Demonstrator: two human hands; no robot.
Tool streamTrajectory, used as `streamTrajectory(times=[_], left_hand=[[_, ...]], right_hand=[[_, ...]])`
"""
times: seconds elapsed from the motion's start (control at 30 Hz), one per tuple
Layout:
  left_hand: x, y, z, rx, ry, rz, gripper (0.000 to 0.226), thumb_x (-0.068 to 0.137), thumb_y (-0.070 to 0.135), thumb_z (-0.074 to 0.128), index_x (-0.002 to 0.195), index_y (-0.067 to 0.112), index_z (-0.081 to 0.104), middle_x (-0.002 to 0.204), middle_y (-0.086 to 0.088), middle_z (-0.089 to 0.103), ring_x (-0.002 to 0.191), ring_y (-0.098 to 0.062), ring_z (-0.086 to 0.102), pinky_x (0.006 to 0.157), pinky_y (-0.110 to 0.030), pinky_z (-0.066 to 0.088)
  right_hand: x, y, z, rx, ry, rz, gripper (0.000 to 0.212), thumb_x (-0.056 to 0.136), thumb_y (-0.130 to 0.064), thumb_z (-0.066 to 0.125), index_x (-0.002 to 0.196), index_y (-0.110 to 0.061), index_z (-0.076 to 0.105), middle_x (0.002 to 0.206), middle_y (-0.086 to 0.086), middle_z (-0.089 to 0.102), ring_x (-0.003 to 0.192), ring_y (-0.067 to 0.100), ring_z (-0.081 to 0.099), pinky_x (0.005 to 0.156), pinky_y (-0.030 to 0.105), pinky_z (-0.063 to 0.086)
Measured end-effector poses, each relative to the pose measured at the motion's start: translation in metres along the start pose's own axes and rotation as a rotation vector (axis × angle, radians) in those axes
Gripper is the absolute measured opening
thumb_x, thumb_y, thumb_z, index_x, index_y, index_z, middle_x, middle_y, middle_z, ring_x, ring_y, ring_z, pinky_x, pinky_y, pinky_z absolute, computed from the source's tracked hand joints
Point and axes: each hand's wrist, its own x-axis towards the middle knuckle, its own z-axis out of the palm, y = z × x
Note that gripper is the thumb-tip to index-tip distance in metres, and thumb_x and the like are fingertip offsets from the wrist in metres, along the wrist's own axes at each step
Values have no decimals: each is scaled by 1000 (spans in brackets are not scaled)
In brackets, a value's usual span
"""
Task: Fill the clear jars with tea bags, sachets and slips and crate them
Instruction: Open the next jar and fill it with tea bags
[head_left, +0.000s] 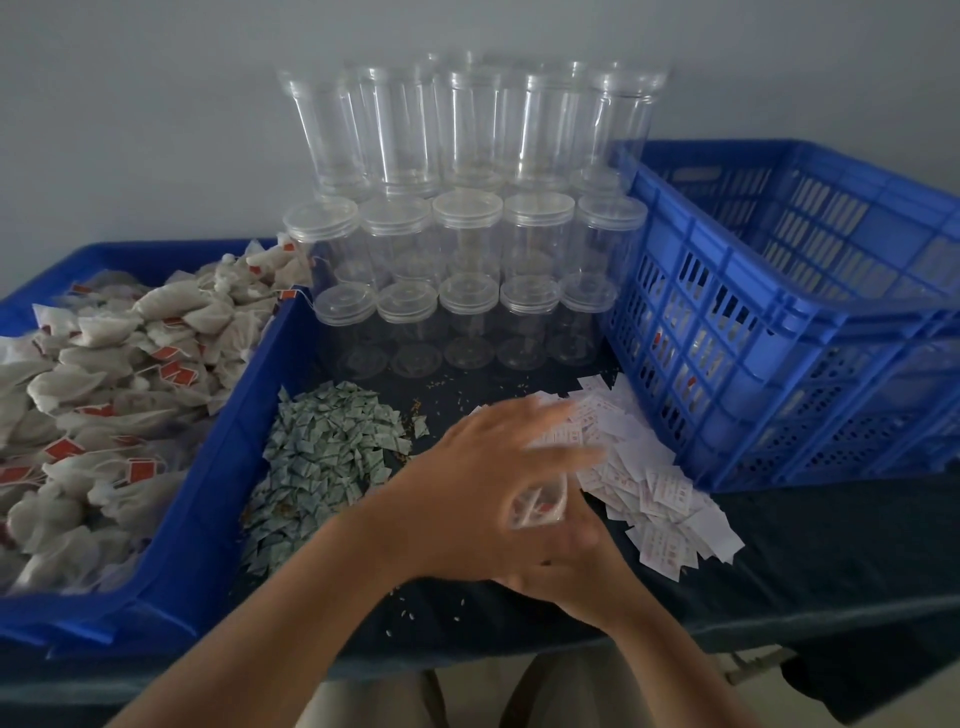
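Note:
A small clear jar (537, 501) with red and white contents sits low over the table, blurred by motion. My right hand (566, 558) holds it from beneath, fingers curled round it. Crossing above it, my left hand (493, 462) has its fingers spread and stretched out over the pile of white slips (660, 493). To the left of both hands lies a heap of green-grey sachets (322, 457). Tea bags (104, 389) with red tags fill a blue tray (244, 405) on the left. Empty lidded clear jars (467, 234) are stacked at the back.
A large blue slotted crate (779, 322) stands at the right, close against the slips; some jars show through its wall. The table has a dark cloth (805, 561) with scattered grains. A plain wall is behind the jars.

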Motion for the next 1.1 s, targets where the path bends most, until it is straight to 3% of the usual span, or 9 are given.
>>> streamTrajectory(times=[0.1,0.2,0.33,0.43,0.57,0.7,0.83,0.93,1.1], left_hand=[[6,24,8,-43,71,-397,82,99,84,23,166,39,15,176,4,18,163,-22,14,127,-47,27],[24,38,20,-17,-29,-690,82,102,78,24,157,19,35,151,-14,46,140,-36,45,107,-48,48],[24,37,32,197,90,-324,50,105,62,40,139,29,55,142,6,55,136,-23,48,110,-47,48],[17,10,19,77,-21,-23,49,100,58,59,147,46,53,163,23,40,154,-4,26,124,-31,22],[9,16,23,-38,76,-204,74,92,84,48,157,47,39,171,20,27,159,-5,15,127,-40,25],[19,41,42,58,176,-613,75,96,82,33,149,29,44,145,2,51,135,-26,48,101,-44,54],[21,31,45,131,308,-401,45,102,64,40,127,32,61,121,15,61,109,-14,57,84,-37,57],[16,18,43,116,310,-210,34,98,59,45,115,38,66,112,18,63,101,-8,56,77,-33,58],[9,4,41,41,328,-112,36,95,55,55,122,37,70,123,21,67,109,-5,57,84,-31,58]], right_hand=[[-2,0,3,-4,14,27,88,78,-37,96,153,-30,49,125,-8,73,114,19,72,90,27,60],[-6,0,11,-156,41,11,67,78,-39,89,137,-45,57,112,-19,71,101,8,70,76,13,54],[-3,1,7,-380,95,-40,60,78,-54,74,130,-51,44,129,-50,45,113,-21,52,85,-3,40],[-1,11,-3,-179,27,3,64,76,-30,90,128,-43,56,123,-27,68,109,-2,69,80,11,55],[-1,3,8,-149,75,-17,79,75,-31,96,136,-52,50,124,-24,66,107,1,70,75,10,56],[-2,-8,14,-289,134,-75,55,84,-52,79,129,-59,49,123,-33,59,107,-7,63,77,2,48],[-4,-12,9,-347,106,-63,58,78,-51,71,124,-71,41,118,-46,56,104,-18,60,76,-3,43],[-2,-4,7,-345,87,2,60,71,-52,81,121,-55,47,112,-38,62,100,-12,65,73,1,47],[0,-5,7,-274,47,45,79,71,-46,91,130,-57,39,113,-24,69,101,2,72,73,16,57]])
